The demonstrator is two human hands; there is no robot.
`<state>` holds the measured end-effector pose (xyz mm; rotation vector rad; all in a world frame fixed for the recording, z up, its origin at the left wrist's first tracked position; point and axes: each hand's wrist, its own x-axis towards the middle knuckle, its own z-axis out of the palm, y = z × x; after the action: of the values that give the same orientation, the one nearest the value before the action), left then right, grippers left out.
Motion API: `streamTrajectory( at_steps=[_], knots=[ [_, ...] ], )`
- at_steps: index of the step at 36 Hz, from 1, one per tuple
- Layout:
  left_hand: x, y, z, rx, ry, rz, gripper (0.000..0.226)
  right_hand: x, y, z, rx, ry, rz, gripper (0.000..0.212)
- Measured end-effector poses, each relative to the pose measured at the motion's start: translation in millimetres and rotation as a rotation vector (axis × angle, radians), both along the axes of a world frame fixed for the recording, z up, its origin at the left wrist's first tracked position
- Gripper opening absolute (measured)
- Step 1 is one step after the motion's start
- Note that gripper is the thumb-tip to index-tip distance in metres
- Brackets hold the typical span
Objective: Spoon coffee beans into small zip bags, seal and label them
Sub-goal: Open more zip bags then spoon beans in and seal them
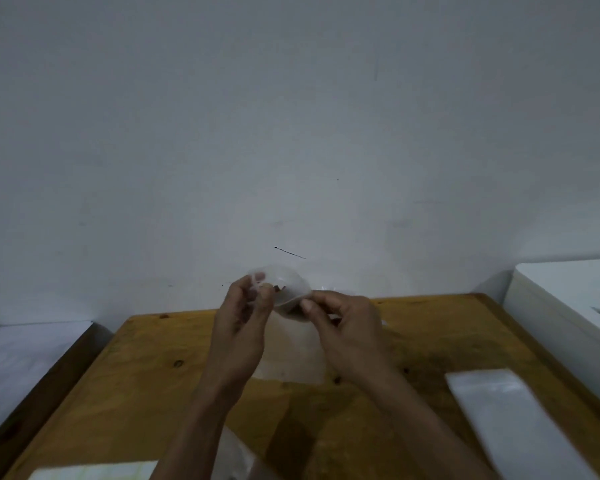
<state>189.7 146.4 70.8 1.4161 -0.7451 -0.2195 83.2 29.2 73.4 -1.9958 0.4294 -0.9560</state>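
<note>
Above the far edge of the wooden table (430, 341), the left hand (239, 327) and right hand (347, 330) are each pinching one side of a small clear zip bag (286, 289), holding it raised; a few dark coffee beans (278, 288) are showing inside

Both forearms raised from the bottom edge, bare, converging toward the middle. Left hand (241, 327) upright, back toward the camera, thumb and fingertips (257, 284) pinched together at the top. Right hand (347, 327) just beside it, slightly lower, knuckles up, thumb and forefinger pinched, other fingers curled under. Hands close, not touching
</note>
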Motion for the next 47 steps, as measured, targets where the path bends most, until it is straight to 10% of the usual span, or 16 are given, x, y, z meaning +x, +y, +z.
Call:
streamTrajectory(
  at_steps=[17,28,33,47],
  knots=[
    [-15,18,13,-0.271,0.19,0.06,0.022,-23,5,22,0.164,-0.096,0.037,0.025],
    [-16,24,20,-0.25,0.131,0.067,0.02,-28,0,26,0.263,-0.072,0.101,0.017],
    [-20,25,19,-0.209,0.097,0.099,0.017,-28,7,27,0.433,-0.076,0.292,0.048],
    [-27,33,16,-0.059,0.14,-0.097,0.024,-27,20,21,0.473,-0.073,0.22,0.023]
  ],
)
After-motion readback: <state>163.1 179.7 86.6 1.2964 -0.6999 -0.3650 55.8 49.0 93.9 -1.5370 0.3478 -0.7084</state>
